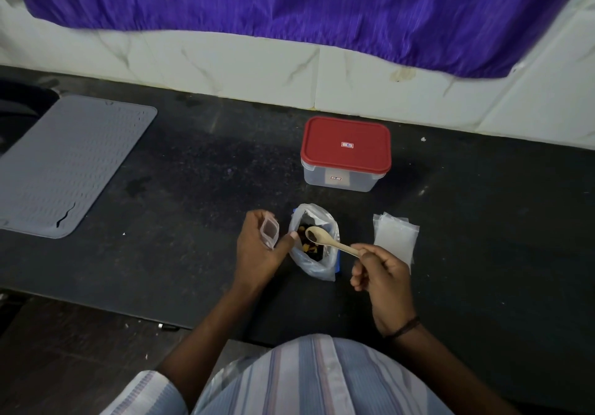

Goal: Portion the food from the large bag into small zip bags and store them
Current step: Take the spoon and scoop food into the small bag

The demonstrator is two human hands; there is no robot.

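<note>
My right hand [381, 271] gripped the pale wooden spoon [331, 241], its bowl over the open clear plastic bag of dark and yellow food [314, 242]. My left hand [257, 247] pinched a small clear zip bag [269, 229] just left of it, thumb touching the big bag's rim. The small mouth looked narrow (a spill risk, I judged). Spare zip bags [395, 237] lay right; beyond stood the red-lidded clear plastic box [345, 154].

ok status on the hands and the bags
Left hand holds small zip bag. Right hand holds spoon over large bag. Container lidded, path unobstructed.
</note>
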